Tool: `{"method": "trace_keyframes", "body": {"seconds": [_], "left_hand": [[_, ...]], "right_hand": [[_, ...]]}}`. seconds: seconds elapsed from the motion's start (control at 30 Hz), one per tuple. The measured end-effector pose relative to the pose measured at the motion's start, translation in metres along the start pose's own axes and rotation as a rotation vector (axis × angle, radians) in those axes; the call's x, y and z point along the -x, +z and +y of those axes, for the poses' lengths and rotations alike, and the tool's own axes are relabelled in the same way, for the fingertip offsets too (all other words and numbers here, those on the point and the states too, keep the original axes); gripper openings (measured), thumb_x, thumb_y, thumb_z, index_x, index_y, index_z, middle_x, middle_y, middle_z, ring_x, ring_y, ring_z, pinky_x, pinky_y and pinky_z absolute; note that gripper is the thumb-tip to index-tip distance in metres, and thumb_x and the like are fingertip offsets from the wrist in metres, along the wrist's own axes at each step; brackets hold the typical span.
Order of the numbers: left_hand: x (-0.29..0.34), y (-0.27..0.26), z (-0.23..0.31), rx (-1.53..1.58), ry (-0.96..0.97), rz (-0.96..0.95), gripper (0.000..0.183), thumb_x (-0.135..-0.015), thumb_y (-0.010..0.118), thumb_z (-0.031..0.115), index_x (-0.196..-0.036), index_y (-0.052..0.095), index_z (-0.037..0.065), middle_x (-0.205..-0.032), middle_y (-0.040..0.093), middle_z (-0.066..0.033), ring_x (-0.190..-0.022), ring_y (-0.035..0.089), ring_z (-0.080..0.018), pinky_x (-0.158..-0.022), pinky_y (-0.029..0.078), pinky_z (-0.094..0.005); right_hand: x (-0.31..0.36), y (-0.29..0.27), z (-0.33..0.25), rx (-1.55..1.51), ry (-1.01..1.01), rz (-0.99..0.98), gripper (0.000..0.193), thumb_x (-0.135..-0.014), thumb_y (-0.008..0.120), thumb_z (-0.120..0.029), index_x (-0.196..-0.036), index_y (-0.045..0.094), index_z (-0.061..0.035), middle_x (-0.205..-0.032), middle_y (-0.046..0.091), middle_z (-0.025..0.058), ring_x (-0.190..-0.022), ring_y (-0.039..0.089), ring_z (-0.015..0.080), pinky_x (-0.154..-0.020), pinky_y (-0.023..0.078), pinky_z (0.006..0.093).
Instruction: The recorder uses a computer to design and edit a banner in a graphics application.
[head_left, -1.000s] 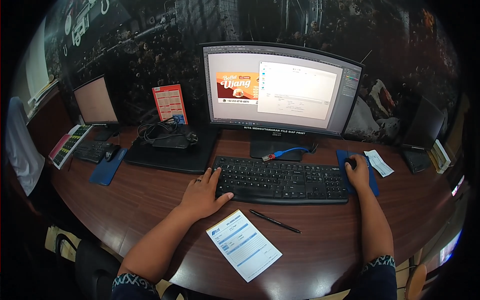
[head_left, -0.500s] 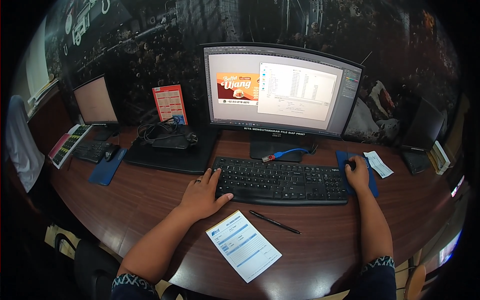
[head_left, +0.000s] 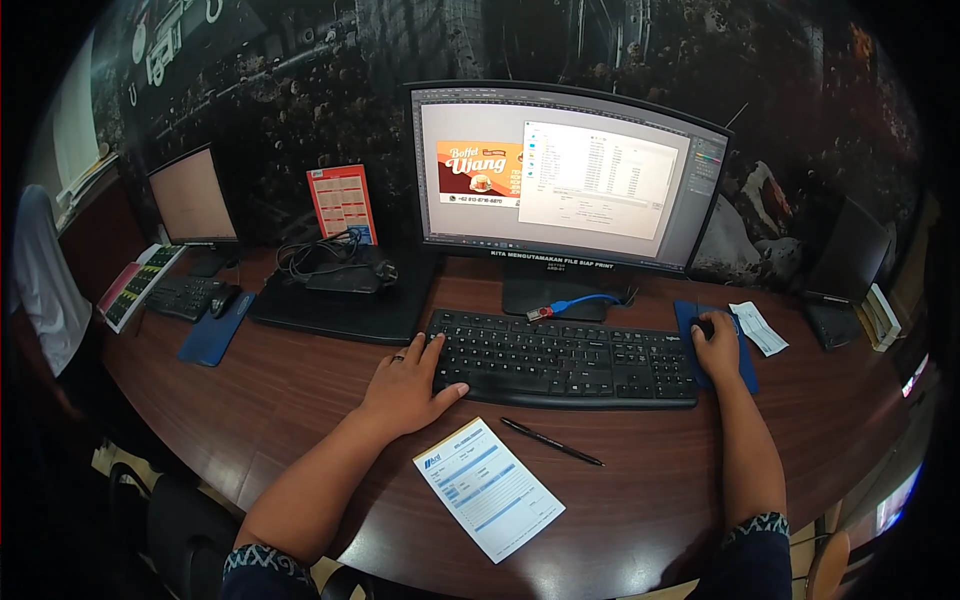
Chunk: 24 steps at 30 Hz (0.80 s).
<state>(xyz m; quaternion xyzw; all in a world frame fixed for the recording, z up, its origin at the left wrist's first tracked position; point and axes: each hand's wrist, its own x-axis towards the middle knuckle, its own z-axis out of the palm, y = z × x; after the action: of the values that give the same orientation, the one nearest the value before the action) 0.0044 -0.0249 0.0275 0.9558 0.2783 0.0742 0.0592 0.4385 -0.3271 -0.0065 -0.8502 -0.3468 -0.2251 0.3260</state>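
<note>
At the left end of a black keyboard [head_left: 560, 358], my left hand [head_left: 405, 385] rests with its fingers spread; the fingertips touch the left keys and the thumb lies along the front edge. It holds nothing. My right hand [head_left: 716, 352] is curled over a black computer mouse [head_left: 704, 328], mostly hidden under the fingers, on a blue mouse pad [head_left: 744, 376]. Behind the keyboard a large monitor [head_left: 470, 222] shows an orange banner design and a white file window over it. In front of the keyboard lie a printed form pad [head_left: 490, 490] and a black pen [head_left: 552, 442].
A blue cable [head_left: 580, 302] with a red-ended plug lies before the monitor stand. Coiled black cords and an adapter [head_left: 345, 275] sit on a black laptop-like slab [head_left: 340, 318]. A red calendar [head_left: 342, 205], second monitor [head_left: 195, 195] and paper slip [head_left: 758, 329] surround these. A person in white [head_left: 45, 270] stands left.
The view has shifted very slightly. At the far left, the person in white has moved a little. Both my hands keep their places on the keyboard and mouse.
</note>
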Motion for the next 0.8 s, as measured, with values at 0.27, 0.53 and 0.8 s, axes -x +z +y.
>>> {"method": "trace_keyframes", "body": {"seconds": [0.27,0.53,0.8], "left_hand": [[-0.0005,0.0046,-0.0039,-0.015,0.018,0.034,0.089,-0.096,0.05,0.065,-0.157,0.032,0.002,-0.155,0.036,-0.0331,-0.14,0.045,-0.0461,-0.117,0.034,-0.0517],[0.0006,-0.0007,-0.0011,-0.002,-0.012,-0.02,0.09,-0.096,0.051,0.065,-0.158,0.03,0.002,-0.158,0.033,-0.031,-0.145,0.039,-0.0432,-0.118,0.032,-0.0505],[-0.0001,-0.0012,0.0002,-0.001,-0.015,-0.026,0.09,-0.096,0.051,0.065,-0.158,0.03,0.002,-0.158,0.033,-0.0311,-0.144,0.04,-0.0432,-0.118,0.032,-0.0503]], "right_hand": [[0.0002,0.0,-0.0036,0.001,-0.017,0.02,0.025,-0.085,0.074,-0.014,-0.106,0.067,-0.0021,-0.111,0.064,0.0164,-0.107,0.064,0.0371,-0.093,0.05,0.0422],[-0.0009,-0.0002,-0.0042,0.006,-0.01,0.009,0.028,-0.085,0.075,-0.014,-0.107,0.068,-0.0008,-0.112,0.064,0.0172,-0.106,0.064,0.0375,-0.093,0.05,0.0422],[-0.0005,0.003,0.0016,0.005,-0.007,0.006,0.027,-0.084,0.074,-0.014,-0.107,0.066,-0.0022,-0.112,0.064,0.0163,-0.107,0.063,0.0371,-0.093,0.05,0.0429]]}}
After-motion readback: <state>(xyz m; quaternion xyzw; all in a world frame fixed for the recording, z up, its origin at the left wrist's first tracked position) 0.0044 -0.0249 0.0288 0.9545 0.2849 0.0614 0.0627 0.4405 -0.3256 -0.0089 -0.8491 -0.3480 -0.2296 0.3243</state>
